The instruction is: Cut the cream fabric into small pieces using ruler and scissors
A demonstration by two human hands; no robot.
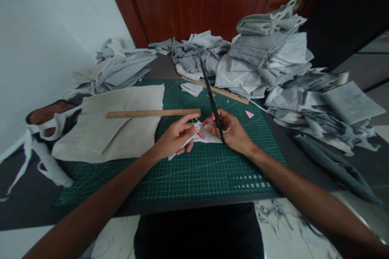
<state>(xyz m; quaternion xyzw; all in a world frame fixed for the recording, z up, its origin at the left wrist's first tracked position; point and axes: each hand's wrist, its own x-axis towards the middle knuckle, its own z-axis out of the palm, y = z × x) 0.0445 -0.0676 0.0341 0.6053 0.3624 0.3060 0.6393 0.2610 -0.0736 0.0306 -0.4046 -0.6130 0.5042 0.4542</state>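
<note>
Above the green cutting mat (194, 178), a small piece of white cloth (208, 136) is stretched between my two hands. My left hand (176, 135) is closed on its left part, thumb on top, with a folded edge sticking out below the palm. Fingertips of my right hand (232, 131) pinch the cloth's upper right side. A long thin black strip (208, 85) crosses the view and hides part of the right hand; whether it touches the hand I cannot tell. Just beyond the left fingers lies a wooden ruler (152, 113), partly on a large cream cloth (121, 137).
Another wooden ruler (225, 90) lies near a folded white scrap (192, 89). A pink triangular piece (249, 114) is right of my hands. Grey and white cloth piles (267, 56) line the back and right; more cloth (114, 68) sits back left. A dark rolled fabric (331, 162) lies right.
</note>
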